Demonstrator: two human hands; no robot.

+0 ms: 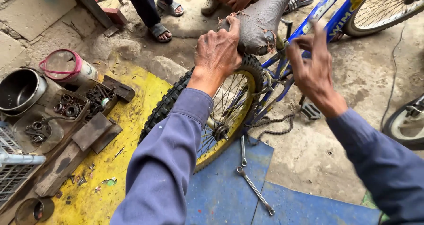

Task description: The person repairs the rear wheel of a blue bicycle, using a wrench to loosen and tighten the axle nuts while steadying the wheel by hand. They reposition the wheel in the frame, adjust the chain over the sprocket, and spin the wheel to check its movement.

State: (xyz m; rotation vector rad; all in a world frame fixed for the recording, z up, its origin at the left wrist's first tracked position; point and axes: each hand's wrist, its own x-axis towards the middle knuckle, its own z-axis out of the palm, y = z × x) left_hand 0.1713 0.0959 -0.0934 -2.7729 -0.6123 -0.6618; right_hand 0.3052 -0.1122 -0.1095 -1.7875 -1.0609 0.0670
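A blue bicycle [329, 13] stands in front of me with its worn grey saddle [260, 17] pointing at me. My left hand [217, 53] presses on the torn rear end of the saddle, fingers curled over it. My right hand [311, 64] hovers just right of the seat post with its fingers spread, holding nothing. Below the saddle is the rear wheel [207, 106] with a knobby black tyre and a yellow rim. A loose chain [274, 125] hangs down to the ground beside it.
Two spanners [254, 187] lie on blue mats by the wheel. Trays of nuts and bearings [66, 108], a metal pot [20, 90] and a pink-rimmed tub [66, 66] sit on the left by a yellow sheet. Other people's sandalled feet [159, 31] stand beyond. Another wheel [406, 123] is at right.
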